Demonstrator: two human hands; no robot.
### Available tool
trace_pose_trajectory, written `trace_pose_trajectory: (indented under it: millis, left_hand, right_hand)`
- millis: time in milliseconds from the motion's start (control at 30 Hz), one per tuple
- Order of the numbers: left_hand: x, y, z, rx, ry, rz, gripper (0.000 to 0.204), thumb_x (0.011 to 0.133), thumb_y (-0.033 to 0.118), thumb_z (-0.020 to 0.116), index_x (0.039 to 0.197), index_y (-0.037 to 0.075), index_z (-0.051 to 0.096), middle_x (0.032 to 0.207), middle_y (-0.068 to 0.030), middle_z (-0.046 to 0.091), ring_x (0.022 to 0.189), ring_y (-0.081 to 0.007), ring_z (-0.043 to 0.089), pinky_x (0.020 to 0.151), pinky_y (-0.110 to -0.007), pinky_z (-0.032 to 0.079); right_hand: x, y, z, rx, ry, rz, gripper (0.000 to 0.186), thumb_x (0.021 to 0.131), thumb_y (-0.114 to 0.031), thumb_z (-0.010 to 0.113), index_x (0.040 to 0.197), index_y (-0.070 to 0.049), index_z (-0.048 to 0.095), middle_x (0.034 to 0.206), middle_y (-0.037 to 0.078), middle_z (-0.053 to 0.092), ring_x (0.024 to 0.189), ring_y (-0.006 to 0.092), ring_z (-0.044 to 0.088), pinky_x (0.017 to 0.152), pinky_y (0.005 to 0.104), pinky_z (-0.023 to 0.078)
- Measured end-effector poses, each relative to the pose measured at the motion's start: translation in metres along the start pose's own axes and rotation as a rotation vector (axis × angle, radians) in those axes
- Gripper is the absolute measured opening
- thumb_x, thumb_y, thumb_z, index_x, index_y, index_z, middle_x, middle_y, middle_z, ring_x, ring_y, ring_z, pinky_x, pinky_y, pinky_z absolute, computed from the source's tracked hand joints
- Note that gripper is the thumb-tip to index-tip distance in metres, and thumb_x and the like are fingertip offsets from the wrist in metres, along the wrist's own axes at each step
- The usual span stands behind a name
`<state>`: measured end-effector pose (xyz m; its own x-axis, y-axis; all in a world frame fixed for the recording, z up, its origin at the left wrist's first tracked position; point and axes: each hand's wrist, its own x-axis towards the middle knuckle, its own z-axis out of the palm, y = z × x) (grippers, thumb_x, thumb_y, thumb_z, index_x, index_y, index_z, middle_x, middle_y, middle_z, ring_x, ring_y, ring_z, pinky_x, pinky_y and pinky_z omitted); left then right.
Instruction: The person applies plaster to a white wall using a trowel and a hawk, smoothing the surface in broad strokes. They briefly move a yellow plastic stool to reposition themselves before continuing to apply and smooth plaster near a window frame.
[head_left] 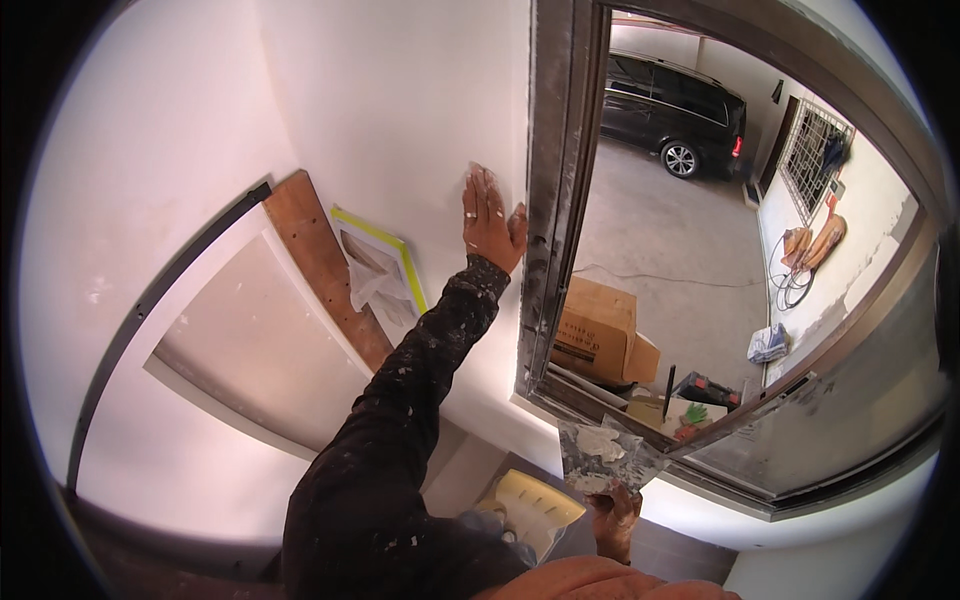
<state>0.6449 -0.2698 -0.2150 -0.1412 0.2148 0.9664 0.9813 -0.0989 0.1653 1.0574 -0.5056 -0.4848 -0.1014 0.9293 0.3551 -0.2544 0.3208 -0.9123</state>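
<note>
My left hand (490, 215), spotted with white paste, lies flat on the white wall (380, 110) just left of the dark window frame (548, 250), fingers extended. The sleeve of that arm is dark and paint-spattered. At the lower right, my right hand (615, 515) grips a flat, smeared metal plate (590, 455) carrying lumps of pale paste, held below the window's bottom edge.
A white panel (210, 440), wooden board (295, 230) and yellow-edged panel (410, 270) lean at left. A yellow plastic item (535, 490) sits low. Through the window are a cardboard box (590, 325), black car (680, 110), toolbox (700, 390) and cables (790, 290).
</note>
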Motion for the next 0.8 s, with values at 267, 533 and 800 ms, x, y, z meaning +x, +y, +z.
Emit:
trace_pose_trajectory:
  millis: [267,533,800]
  left_hand:
    - [-0.012,0.007,0.021,0.036,-0.219,-0.015,0.076,0.095,0.038,0.049,0.145,-0.016,0.028,0.156,-0.0347,0.02,0.147,-0.0495,0.015,0.12,-0.056,0.013]
    - [-0.001,0.009,0.001,0.003,-0.204,-0.048,0.071,0.098,0.036,0.048,0.147,-0.011,0.027,0.158,-0.0308,0.02,0.149,-0.0438,0.014,0.122,-0.051,0.013]
    - [-0.035,0.017,-0.102,-0.297,-0.576,-0.328,0.061,0.099,0.035,0.051,0.149,0.003,0.035,0.148,-0.0199,0.044,0.139,-0.0363,0.039,0.115,-0.046,0.031]
  right_hand:
    - [0.066,-0.114,0.062,-0.207,0.007,0.086,0.054,0.085,-0.027,0.076,0.126,0.0,0.055,0.098,0.013,0.068,0.086,0.0228,0.07,0.062,0.0338,0.061]
    - [0.088,-0.128,0.09,-0.252,-0.132,0.13,0.064,0.079,-0.015,0.082,0.133,-0.009,0.047,0.117,0.018,0.062,0.098,0.0367,0.065,0.085,0.0519,0.048]
    - [0.141,-0.081,0.076,-0.76,-0.325,-0.791,0.061,0.084,-0.009,0.077,0.134,-0.007,0.044,0.12,0.015,0.061,0.104,0.0388,0.063,0.083,0.0496,0.053]
